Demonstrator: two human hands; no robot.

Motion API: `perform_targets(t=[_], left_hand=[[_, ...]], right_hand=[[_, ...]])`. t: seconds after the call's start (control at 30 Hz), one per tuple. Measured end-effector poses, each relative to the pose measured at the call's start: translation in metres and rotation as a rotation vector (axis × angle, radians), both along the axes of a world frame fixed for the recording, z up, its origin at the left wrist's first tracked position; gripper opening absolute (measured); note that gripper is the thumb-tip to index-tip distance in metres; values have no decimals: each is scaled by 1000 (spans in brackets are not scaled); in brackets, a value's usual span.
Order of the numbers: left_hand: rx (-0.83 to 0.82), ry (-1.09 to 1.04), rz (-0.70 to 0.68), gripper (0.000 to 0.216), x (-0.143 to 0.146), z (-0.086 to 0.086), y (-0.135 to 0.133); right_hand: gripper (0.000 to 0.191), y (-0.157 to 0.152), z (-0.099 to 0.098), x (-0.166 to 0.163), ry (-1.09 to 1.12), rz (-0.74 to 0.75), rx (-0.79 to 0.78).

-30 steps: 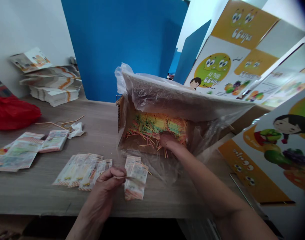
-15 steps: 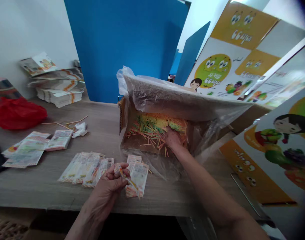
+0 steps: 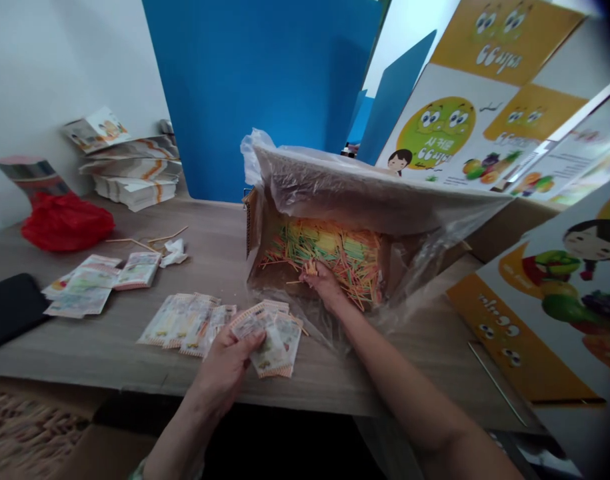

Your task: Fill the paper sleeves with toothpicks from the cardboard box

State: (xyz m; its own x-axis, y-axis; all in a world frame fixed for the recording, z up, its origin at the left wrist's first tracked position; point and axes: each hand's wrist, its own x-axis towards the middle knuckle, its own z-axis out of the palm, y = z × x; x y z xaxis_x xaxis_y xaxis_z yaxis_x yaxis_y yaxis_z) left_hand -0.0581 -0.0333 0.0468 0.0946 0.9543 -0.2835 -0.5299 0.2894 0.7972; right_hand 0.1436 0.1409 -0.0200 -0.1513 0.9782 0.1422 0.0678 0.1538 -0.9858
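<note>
My left hand (image 3: 229, 363) pinches a flat printed clear packet (image 3: 255, 323) between thumb and fingers. It is held over a small stack of similar packets (image 3: 291, 333) near the table's front. Inside the open carton, my right hand (image 3: 327, 288) is closed on a small bunch of thin sticks (image 3: 311, 268), their ends showing above the fingers. Loose green, yellow and orange sticks (image 3: 329, 243) cover the floor of this carton, which has a clear plastic liner (image 3: 345, 193). Left of the stack, several packets with sticks in them (image 3: 177, 323) lie overlapping.
More printed packets (image 3: 85, 293) lie at the left, near a black phone-like slab (image 3: 12, 310), a red plastic bag (image 3: 67, 223) and crumpled tissue (image 3: 175, 252). Flattened printed cartons (image 3: 135, 177) are piled behind. Large printed boxes (image 3: 539, 287) crowd the right; a blue panel (image 3: 259, 87) stands behind.
My right hand has moved left and toward me within the carton and now shows a bunch of sticks. My left hand now has a flat packet instead of the filled one seen earlier.
</note>
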Motion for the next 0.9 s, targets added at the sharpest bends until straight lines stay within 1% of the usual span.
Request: perform_targets(t=[0.07, 0.13, 0.2, 0.27, 0.37, 0.47, 0.57, 0.67, 0.8, 0.9], left_hand=[[-63, 33, -52, 40, 3, -5, -2], [-103, 49, -121, 44, 6, -10, -4], [-110, 70, -181, 44, 7, -13, -5], [-86, 103, -212, 41, 7, -14, -5], [-8, 181, -170, 31, 6, -12, -2], [58, 217, -92, 28, 4, -10, 2], [36, 191, -90, 31, 3, -11, 6], [-18, 183, -96, 27, 2, -17, 9], [15, 196, -48, 21, 4, -22, 13], [10, 192, -18, 23, 6, -21, 15]], right_hand=[[20, 1, 0, 3, 7, 10, 6], [20, 0, 2, 5, 0, 5, 17], [19, -1, 3, 3, 11, -17, 31], [18, -3, 3, 1, 32, -44, 53], [16, -7, 3, -1, 4, -44, 79], [15, -8, 2, 2, -76, -35, 87], [13, -7, 0, 6, -122, -43, 96], [10, -7, -1, 8, -125, -47, 108], [15, -10, 0, 8, -133, -46, 104], [16, -12, 3, 7, -200, -11, 115]])
